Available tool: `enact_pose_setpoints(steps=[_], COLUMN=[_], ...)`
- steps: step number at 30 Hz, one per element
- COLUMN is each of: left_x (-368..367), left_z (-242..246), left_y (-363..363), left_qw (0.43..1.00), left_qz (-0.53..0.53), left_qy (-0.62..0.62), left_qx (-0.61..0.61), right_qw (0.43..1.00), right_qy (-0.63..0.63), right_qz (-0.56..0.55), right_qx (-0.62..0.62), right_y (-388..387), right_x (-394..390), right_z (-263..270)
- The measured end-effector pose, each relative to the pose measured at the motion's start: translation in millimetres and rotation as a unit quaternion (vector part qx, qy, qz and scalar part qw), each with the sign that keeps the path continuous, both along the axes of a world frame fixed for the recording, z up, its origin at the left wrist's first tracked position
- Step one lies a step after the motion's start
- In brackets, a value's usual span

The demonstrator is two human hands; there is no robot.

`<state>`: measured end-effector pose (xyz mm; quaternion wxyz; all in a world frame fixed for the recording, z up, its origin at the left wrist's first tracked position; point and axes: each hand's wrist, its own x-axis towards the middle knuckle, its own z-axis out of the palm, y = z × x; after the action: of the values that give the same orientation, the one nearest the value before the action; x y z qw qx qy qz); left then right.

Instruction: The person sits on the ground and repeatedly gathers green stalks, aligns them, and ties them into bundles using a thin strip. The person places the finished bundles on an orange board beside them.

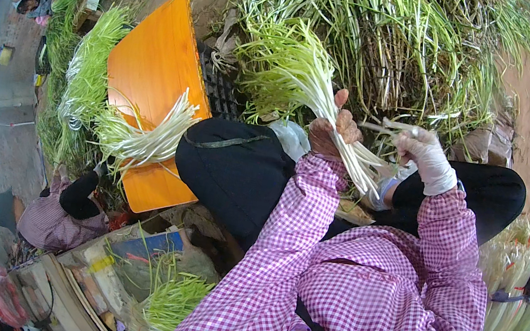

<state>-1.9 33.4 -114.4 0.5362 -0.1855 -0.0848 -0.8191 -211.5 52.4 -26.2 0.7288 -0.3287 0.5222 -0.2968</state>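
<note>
My left hand (pixel 336 131), in a brown-stained glove, grips a bunch of garlic chives or similar stalks (pixel 321 93). Their white stems point down to the right, and the yellow-green leaves fan out to the upper left. To the right, my right hand (pixel 421 153), in a whitish glove, has its fingers bent at some thin, pale stem scraps (pixel 391 126); the fingertips are partly hidden. Beyond both hands lies a large heap of uncleaned green stalks (pixel 396 55). Another bunch of white-stemmed stalks (pixel 153 138) rests across an orange board (pixel 155 61) left of my knees.
A black plastic crate (pixel 216 80) stands behind the board. Bundled stalks (pixel 517 274) stand at the right. Greens on a cluttered bench (pixel 174 304) are at lower left. A co-worker (pixel 62 215) sits at left, and another person (pixel 38 6) is farther off.
</note>
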Motion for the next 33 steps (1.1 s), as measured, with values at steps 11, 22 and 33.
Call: enact_pose_setpoints(steps=[11,22,33], left_x=[16,13,3], left_z=[56,40,29], left_y=[-4,-4,-3], left_qw=[0.939,0.847,0.914], left_qz=[0.132,0.117,0.070], left_qy=[-0.293,-0.441,-0.320], left_qx=[0.125,0.273,0.240], right_qw=[0.855,0.884,0.920], right_qy=[0.273,0.291,0.247], right_qz=[-0.311,0.233,0.273], right_qx=[-0.311,-0.282,-0.139], right_y=[-51,-24,-19], right_x=[-64,44,23], right_z=[-69,49,-1])
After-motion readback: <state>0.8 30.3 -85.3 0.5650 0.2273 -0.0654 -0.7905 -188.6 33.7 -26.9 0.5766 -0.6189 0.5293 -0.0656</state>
